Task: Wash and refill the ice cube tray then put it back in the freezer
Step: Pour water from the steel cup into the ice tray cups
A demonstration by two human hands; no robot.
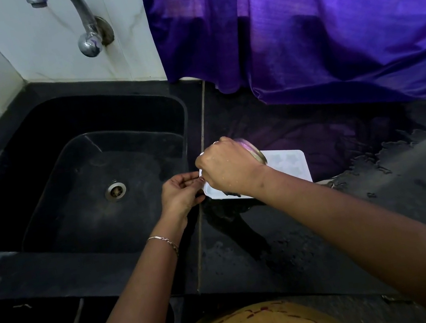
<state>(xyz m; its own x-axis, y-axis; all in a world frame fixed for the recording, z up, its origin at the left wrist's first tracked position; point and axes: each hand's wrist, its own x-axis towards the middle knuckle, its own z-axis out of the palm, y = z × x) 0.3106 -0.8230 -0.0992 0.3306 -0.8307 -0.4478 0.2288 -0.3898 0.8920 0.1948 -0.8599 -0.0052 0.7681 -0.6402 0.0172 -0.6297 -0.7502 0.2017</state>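
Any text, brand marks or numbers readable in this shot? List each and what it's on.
None can be read.
Tray: white, embossed shapes only, no lettering visible.
Glass in the right hand: blurred, no label to be made out.
Tap: bare metal, no mark visible.
Curtain: plain purple.
The left hand covers the tray's left edge, so anything there is hidden.

L hand [181, 192] fingers pinched, bracelet on wrist; R hand [226, 169] fisted, knuckles up, both arms extended.
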